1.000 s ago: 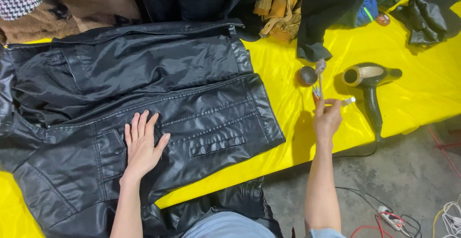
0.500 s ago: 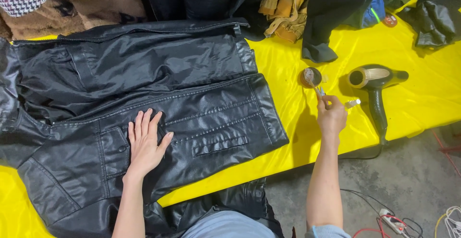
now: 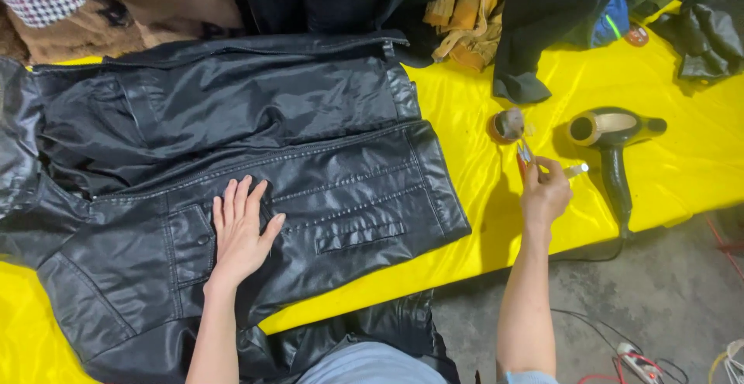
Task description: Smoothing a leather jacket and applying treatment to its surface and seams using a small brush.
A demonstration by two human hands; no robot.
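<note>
Jacket [image 3: 232, 190] pinned flat by open left hand [image 3: 240, 233]; small tool [image 3: 525, 154] pinched in right hand [image 3: 545, 194], dipped at pot [image 3: 506, 125], one o'clock. Dipping should be done lightly.

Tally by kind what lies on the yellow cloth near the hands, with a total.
Black jacket, under the left hand: 1
Small round tin: 1
Hair dryer: 1
Small tools in the right hand; exact number unclear, counted as 1
Total: 4
</note>
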